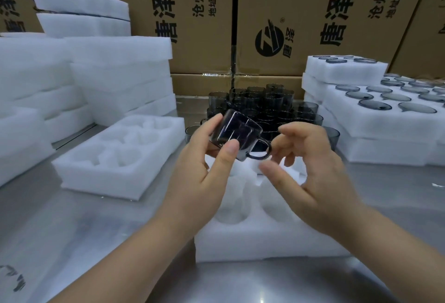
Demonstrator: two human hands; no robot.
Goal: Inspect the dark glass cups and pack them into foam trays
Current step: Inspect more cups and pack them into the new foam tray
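Left grip [202,165]: thumb and fingers clamped on one cup [236,134]. The cup is off the worktop [72,230] and tilted, with its handle [260,152] pointing toward the right grip [320,170].

Right grip: fingers apart and loosely bent, holding nothing. The fingertips are just beside the handle; cannot tell whether they touch it.

- Below both grips: near tray [265,237]. The pockets that show are empty.
- Left of the left grip, apart: second tray [115,158], also empty.
- Beyond the grips: heap [265,107] of loose cups.
- Right of the right grip: filled trays [385,114], stacked, cup rims up.
- Far left: foam stacks [120,68].
- Behind everything: cartons [204,13].

Step, as judged: this cup is being inspected, tilted for a look at its wall and base. Nothing has gone into the near tray yet.

Next move probably calls for:
- turning the cup to show the sides not yet seen, probably with the right grip taking the handle;
- if it passes, righting it mouth up, as in the filled trays;
- lowering it straight into a pocket below the grips, handle lined up with the pocket's side notch.

Smooth glass likely wants a firm pinch until the foam takes it.
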